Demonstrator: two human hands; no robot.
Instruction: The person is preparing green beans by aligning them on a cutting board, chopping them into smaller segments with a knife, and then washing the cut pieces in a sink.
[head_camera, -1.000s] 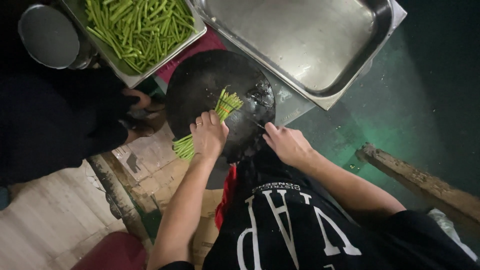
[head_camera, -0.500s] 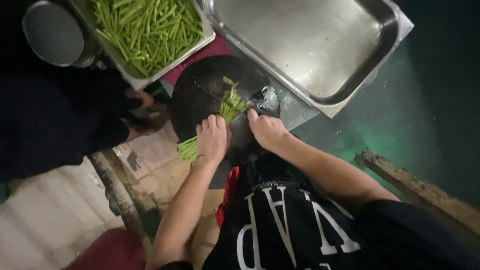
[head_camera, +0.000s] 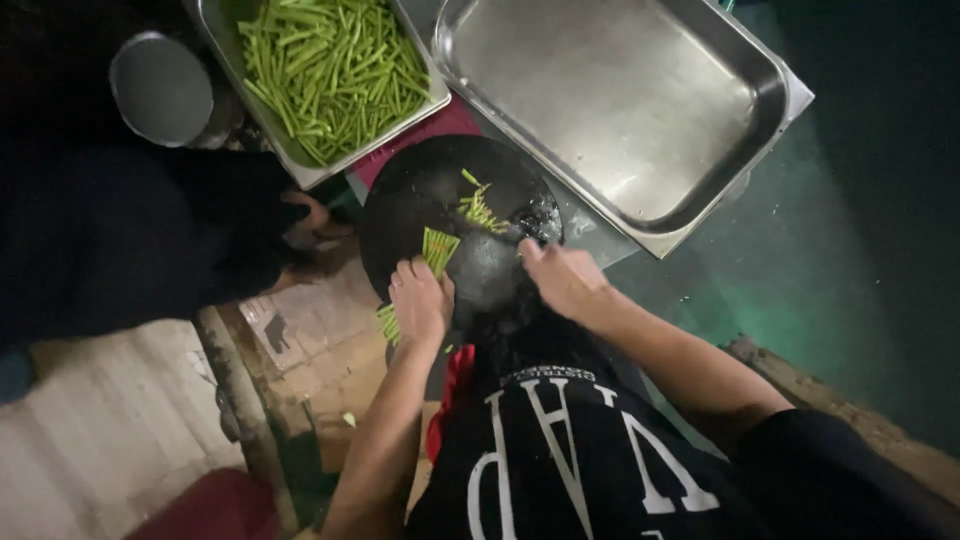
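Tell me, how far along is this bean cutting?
Well under way, it seems. One steel tray already holds a heap of cut green pieces, and a few fresh pieces lie on the dark round board. In hand: the left hand pins a bundle of green stalks, while the right hand sits at the board's edge; any knife is hidden. The second steel tray holds nothing.
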